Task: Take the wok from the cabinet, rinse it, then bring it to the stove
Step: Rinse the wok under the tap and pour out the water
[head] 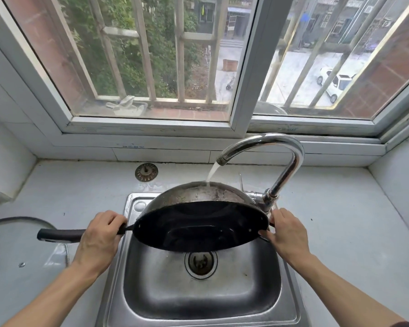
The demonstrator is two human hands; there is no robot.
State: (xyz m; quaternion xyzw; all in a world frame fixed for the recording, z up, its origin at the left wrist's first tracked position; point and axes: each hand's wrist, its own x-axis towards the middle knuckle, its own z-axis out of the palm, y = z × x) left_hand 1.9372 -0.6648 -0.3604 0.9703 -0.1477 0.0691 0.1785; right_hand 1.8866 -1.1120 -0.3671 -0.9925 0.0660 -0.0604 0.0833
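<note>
Over one sink (265,310): one wok (198,223), two hands; left (99,234) grips handle, right (287,234) grips rim.

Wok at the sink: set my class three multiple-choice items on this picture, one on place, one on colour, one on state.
1. Where is the wok?
A. over the sink
B. on a stove
C. in a cabinet

2. What colour is its inside?
A. white
B. black
C. red

3. What state is the tap in?
A. off
B. dripping
C. running

Key:
1 A, both hands hold it tilted above the basin.
2 B, the hollow facing the camera is black.
3 C, a stream falls from the spout onto the wok's underside.

The left hand grips the handle; the right hand holds the rim.
</note>
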